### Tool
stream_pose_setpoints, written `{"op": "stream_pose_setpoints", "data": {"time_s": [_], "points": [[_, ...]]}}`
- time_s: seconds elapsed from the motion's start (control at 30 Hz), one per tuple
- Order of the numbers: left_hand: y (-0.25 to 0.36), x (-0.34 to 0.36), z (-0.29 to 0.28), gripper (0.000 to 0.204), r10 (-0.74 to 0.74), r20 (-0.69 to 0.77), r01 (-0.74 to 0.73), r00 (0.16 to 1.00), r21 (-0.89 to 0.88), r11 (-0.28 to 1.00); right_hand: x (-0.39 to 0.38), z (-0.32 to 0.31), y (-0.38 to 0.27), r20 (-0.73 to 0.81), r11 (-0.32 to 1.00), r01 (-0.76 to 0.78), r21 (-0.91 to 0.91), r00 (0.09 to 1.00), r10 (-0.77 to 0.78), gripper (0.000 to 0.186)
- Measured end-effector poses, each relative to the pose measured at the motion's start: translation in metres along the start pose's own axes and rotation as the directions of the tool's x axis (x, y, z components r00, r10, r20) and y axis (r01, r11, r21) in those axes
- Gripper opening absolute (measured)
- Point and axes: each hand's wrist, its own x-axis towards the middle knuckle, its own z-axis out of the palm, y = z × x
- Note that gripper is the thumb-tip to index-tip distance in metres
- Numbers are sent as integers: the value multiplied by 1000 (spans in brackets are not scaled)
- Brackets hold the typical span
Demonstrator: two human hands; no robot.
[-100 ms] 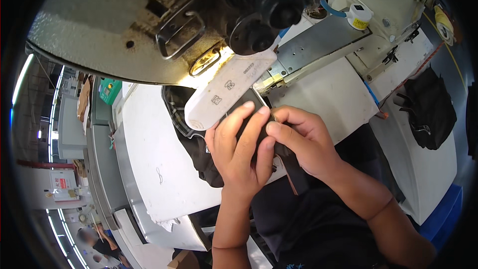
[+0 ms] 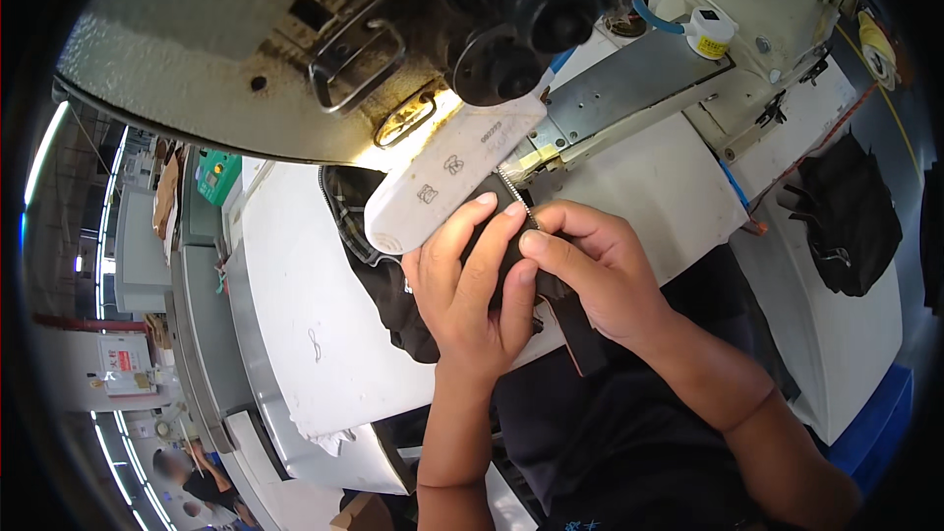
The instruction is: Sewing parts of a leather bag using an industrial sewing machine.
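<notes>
A piece of black cloth (image 2: 497, 192) with a zipper (image 2: 517, 189) along its right edge lies at the sewing machine's work area. My left hand (image 2: 462, 290) rests on this cloth, its fingers stretched and spread, the thumb apart. At the zipper's near end, my right hand (image 2: 605, 270) pinches the cloth edge between thumb and index finger. Both hands nearly touch. More black cloth (image 2: 408, 320) with a plaid lining and another zipper spreads left of my left hand, partly covered by it. A dark strap with a brown edge (image 2: 575, 339) hangs below my right hand.
The sewing machine head (image 2: 246, 88) overhangs the far side, its white rounded bar (image 2: 447, 172) just beyond my left fingers. A white tabletop (image 2: 295, 315) extends left. Black cloth (image 2: 846, 216) lies at the right. A person (image 2: 202, 477) is far off at lower left.
My hands have shifted slightly left, and more zipper teeth now show beyond my right fingertips. The dark strap has swung a little.
</notes>
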Motion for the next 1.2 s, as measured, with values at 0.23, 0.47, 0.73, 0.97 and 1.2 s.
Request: {"op": "stream_pose_setpoints", "data": {"time_s": [0.23,0.47,0.73,0.97,1.2], "points": [[-20,6,11,27,-1,-84,-11,996,-142,990,18,6,-2,-47,999,24,-41,999,-26,17],[-20,5,12,24,-167,-101,122,981,-351,928,20,6,-7,-70,993,23,-112,997,-31,19],[-24,18,13,16,-292,-108,218,950,-435,873,25,14,-25,-143,993,-115,-32,984,110,24],[-4,26,-25,32,-118,185,169,976,-288,943,27,0,-34,-90,974,-221,52,970,225,23],[16,22,-15,38,-53,27,55,998,-109,992,22,8,-41,-74,954,-277,112,955,286,27]]}}
